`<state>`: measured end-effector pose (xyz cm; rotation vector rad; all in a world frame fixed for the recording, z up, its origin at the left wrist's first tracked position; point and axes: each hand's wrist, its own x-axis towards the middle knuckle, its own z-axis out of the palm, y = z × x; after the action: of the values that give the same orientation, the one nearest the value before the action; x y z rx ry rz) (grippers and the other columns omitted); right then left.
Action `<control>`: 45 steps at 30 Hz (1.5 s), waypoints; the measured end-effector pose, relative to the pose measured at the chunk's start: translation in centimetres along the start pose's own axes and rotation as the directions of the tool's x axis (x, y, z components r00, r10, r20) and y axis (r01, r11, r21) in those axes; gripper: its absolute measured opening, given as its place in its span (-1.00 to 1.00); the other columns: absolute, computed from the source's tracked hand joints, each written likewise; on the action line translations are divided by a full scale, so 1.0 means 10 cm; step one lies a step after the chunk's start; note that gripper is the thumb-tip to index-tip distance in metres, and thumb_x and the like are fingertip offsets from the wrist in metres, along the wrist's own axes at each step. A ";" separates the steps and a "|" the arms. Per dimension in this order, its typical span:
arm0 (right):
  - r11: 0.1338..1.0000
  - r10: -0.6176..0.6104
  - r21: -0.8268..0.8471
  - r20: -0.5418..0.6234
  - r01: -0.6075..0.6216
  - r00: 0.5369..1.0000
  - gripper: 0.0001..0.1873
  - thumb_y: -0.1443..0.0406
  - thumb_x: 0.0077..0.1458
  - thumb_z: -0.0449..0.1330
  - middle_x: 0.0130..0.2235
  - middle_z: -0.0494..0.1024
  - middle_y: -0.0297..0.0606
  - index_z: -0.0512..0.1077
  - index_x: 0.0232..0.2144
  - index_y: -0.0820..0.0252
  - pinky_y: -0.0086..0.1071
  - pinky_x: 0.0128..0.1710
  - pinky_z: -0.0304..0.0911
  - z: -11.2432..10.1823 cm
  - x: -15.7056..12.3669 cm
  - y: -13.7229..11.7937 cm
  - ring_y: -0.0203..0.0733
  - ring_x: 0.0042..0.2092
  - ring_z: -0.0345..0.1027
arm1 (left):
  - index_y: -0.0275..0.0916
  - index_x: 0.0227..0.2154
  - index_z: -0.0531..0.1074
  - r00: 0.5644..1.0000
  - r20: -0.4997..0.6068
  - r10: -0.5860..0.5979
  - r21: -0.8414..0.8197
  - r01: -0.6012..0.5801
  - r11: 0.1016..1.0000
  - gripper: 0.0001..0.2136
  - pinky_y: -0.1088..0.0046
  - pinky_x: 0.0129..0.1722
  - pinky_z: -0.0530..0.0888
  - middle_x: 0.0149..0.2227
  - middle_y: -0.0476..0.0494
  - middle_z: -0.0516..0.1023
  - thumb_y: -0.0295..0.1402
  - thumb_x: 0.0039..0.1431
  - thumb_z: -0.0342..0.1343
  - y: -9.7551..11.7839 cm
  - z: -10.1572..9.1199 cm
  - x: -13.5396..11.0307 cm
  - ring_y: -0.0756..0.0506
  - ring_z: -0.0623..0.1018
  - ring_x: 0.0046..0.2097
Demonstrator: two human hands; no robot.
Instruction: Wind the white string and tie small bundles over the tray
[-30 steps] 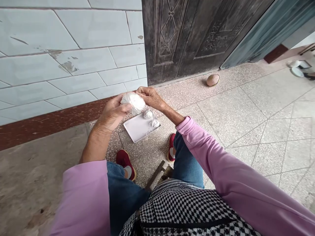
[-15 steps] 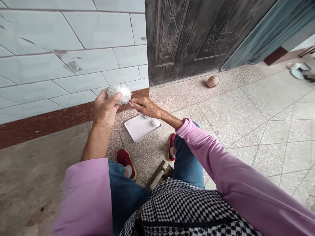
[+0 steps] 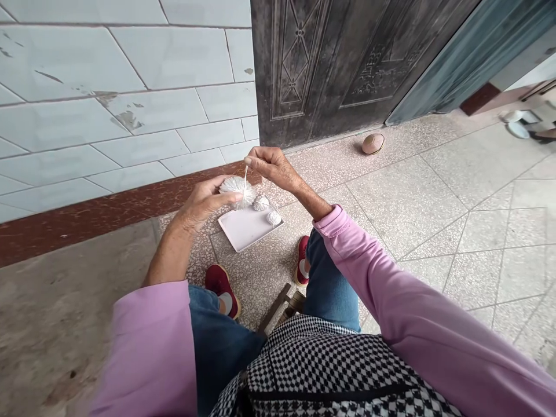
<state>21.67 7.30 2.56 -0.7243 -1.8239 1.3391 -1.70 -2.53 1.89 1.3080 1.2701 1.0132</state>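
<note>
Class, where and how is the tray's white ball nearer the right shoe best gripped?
Probably by its rounded sides, from above and the right: the ball stands higher than the low rim of the tray, while the left hand and white pompom are to its left.

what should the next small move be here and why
Probably a gentle upward pull on the white strand: the right hand pinches it above the white pompom, where it leads down, while the left hand holds that pompom.
</note>
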 end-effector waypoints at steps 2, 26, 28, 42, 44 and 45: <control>1.000 0.007 -0.009 -0.026 -0.007 1.000 -0.27 -0.17 0.72 0.51 -0.35 0.22 -0.41 0.30 -0.34 0.04 -0.35 -0.27 0.20 -0.02 0.03 0.06 -0.20 -0.25 0.13 | -0.10 -0.07 0.86 0.996 0.090 -0.027 -0.053 0.032 0.998 -0.52 0.10 0.02 0.75 -0.06 -0.29 0.85 0.01 -0.01 0.70 0.05 0.05 -0.03 -0.37 0.77 -0.04; 0.968 0.108 -0.241 0.149 -0.070 0.983 -0.56 0.41 0.72 0.28 -0.28 0.48 -0.33 0.38 -0.32 0.06 -0.23 0.01 0.24 0.40 -0.06 0.19 -0.13 -0.15 0.35 | -0.12 -0.02 0.64 0.946 -0.321 0.056 -0.441 -0.202 0.875 -0.35 0.08 0.39 0.70 0.09 -0.23 0.73 -0.17 -0.16 0.80 -0.04 0.01 0.17 -0.29 0.65 0.27; 0.963 0.118 -0.264 0.210 -0.060 0.971 -0.56 0.41 0.75 0.26 -0.29 0.48 -0.32 0.40 -0.31 0.07 -0.21 0.03 0.24 0.47 -0.10 0.13 -0.12 -0.15 0.38 | -0.11 -0.01 0.62 0.927 -0.373 0.047 -0.419 -0.213 0.883 -0.32 0.12 0.37 0.70 0.10 -0.19 0.75 -0.17 -0.19 0.81 -0.07 -0.02 0.18 -0.26 0.66 0.26; 1.000 0.026 -0.013 0.046 -0.025 0.999 -0.45 0.15 0.83 0.44 -0.34 0.39 -0.41 0.45 -0.32 0.11 -0.32 -0.17 0.24 0.16 -0.05 -0.07 -0.22 -0.25 0.23 | -0.20 0.07 0.78 0.958 -0.288 0.013 -0.131 -0.053 0.990 -0.27 0.18 0.10 0.69 -0.04 -0.17 0.84 -0.09 -0.21 0.82 -0.08 0.03 0.09 -0.28 0.74 0.03; 0.999 -0.032 0.012 0.003 0.032 0.999 -0.33 -0.02 0.81 0.47 -0.36 0.36 -0.42 0.38 -0.35 0.09 -0.36 -0.23 0.23 0.07 0.00 0.01 -0.25 -0.27 0.20 | -0.22 0.09 0.82 0.983 -0.183 0.008 -0.138 -0.034 0.990 -0.32 0.19 0.14 0.70 0.02 -0.21 0.88 -0.08 -0.12 0.80 -0.04 0.05 0.04 -0.27 0.76 0.05; 0.999 -0.047 0.015 -0.002 0.047 0.999 -0.29 -0.10 0.79 0.48 -0.36 0.36 -0.42 0.36 -0.36 0.08 -0.37 -0.26 0.22 0.04 0.01 0.06 -0.25 -0.28 0.20 | -0.24 0.11 0.84 0.992 -0.125 -0.001 -0.146 -0.018 0.989 -0.33 0.20 0.18 0.69 0.05 -0.24 0.89 -0.08 -0.07 0.79 -0.02 0.06 0.02 -0.27 0.77 0.07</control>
<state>21.26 7.37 1.98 -0.6707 -1.8166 1.3202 -1.10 -2.44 1.63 1.1525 1.2584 1.1875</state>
